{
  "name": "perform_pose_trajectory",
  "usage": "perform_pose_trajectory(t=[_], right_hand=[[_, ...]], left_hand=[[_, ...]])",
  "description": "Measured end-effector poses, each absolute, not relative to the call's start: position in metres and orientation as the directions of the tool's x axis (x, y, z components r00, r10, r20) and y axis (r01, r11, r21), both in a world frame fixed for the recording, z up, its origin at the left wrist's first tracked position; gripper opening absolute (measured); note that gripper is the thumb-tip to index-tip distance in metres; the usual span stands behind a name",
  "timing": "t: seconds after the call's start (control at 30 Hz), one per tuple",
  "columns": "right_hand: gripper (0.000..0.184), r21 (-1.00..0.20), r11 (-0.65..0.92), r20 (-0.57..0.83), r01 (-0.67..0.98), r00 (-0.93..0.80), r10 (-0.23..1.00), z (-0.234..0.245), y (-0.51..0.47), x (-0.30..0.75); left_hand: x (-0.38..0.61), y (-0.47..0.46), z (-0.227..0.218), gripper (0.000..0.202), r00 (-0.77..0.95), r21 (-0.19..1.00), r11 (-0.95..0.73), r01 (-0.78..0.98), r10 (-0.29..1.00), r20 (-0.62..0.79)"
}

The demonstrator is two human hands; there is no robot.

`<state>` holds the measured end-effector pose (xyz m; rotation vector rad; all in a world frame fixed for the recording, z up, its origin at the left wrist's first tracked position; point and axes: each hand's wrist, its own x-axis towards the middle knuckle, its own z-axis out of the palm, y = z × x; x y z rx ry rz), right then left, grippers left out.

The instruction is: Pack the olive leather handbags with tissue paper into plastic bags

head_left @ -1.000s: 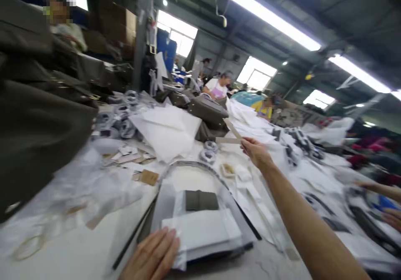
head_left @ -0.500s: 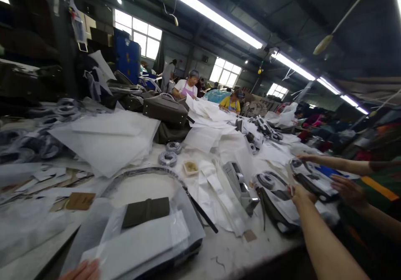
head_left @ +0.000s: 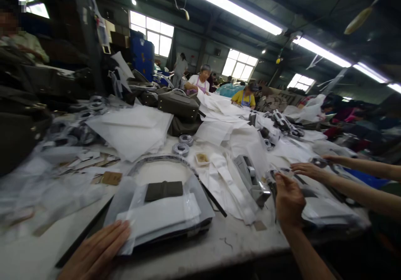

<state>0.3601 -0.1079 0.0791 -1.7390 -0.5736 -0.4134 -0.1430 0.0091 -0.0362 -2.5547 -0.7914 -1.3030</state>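
Observation:
My left hand (head_left: 95, 250) lies flat and open on the near corner of a stack of white sheets and clear plastic (head_left: 163, 215). A dark olive folded piece (head_left: 163, 190) sits on top of that stack. My right hand (head_left: 288, 200) reaches out to the right, seen from its back. Its fingers curl down over plastic-wrapped dark parts (head_left: 326, 209), and what they grip is hidden. A grey tape dispenser (head_left: 252, 180) stands just left of that hand. A co-worker's two hands (head_left: 308, 169) handle the same pile from the right.
White sheets (head_left: 134, 129), tape rolls (head_left: 181, 148), a small tray (head_left: 202, 159) and card tags (head_left: 111, 177) litter the long table. Olive bags (head_left: 178, 102) stand further back and at the left. Several people work at the far end. The table edge (head_left: 219, 255) runs close below.
My right hand has swung from the far middle of the table, where it held a paper strip, to the wrapped parts on the right. The left hand stays on the stack.

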Motion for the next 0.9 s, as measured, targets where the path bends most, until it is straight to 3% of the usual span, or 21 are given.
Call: perform_pose_trajectory(t=[0.07,0.13,0.23,0.33,0.43,0.5,0.63,0.8,0.9], right_hand=[[0.024,-0.626,-0.032,0.688,0.779,0.571,0.447,0.071,-0.109,0.285],[0.015,-0.461,0.308,0.761,0.832,0.194,0.619,0.065,-0.11,0.214],[0.028,-0.338,0.704,0.703,0.624,-0.33,0.63,0.054,-0.11,0.134],[0.03,-0.254,0.785,0.582,0.565,-0.56,0.59,0.032,-0.108,0.091],[0.036,-0.08,0.721,0.533,0.688,-0.582,0.615,0.006,-0.109,0.071],[0.039,-0.028,0.668,0.552,0.744,-0.546,0.631,-0.005,-0.11,0.063],[0.035,-0.149,0.599,0.581,0.787,-0.42,0.697,-0.009,-0.106,0.043],[0.023,-0.321,0.631,0.631,0.706,-0.337,0.698,-0.001,-0.096,0.036],[0.025,-0.268,0.685,0.702,0.678,-0.349,0.621,0.006,-0.096,0.046]], left_hand=[[-0.143,0.0,-0.019,0.048,0.516,0.091,-0.862,0.498,0.379,0.768],[-0.14,-0.007,-0.004,0.043,0.535,0.07,-0.885,0.46,0.339,0.774],[-0.137,-0.011,0.003,0.036,0.532,0.091,-0.873,0.479,0.371,0.761],[-0.136,-0.013,0.0,0.031,0.514,0.12,-0.867,0.485,0.393,0.762],[-0.137,-0.016,-0.002,0.03,0.524,0.153,-0.866,0.475,0.419,0.742],[-0.138,-0.016,-0.004,0.031,0.533,0.168,-0.865,0.472,0.432,0.728],[-0.138,-0.016,-0.007,0.031,0.527,0.181,-0.865,0.468,0.438,0.728],[-0.138,-0.016,-0.005,0.031,0.532,0.185,-0.865,0.466,0.441,0.723],[-0.138,-0.017,-0.004,0.031,0.534,0.195,-0.864,0.464,0.449,0.716]])
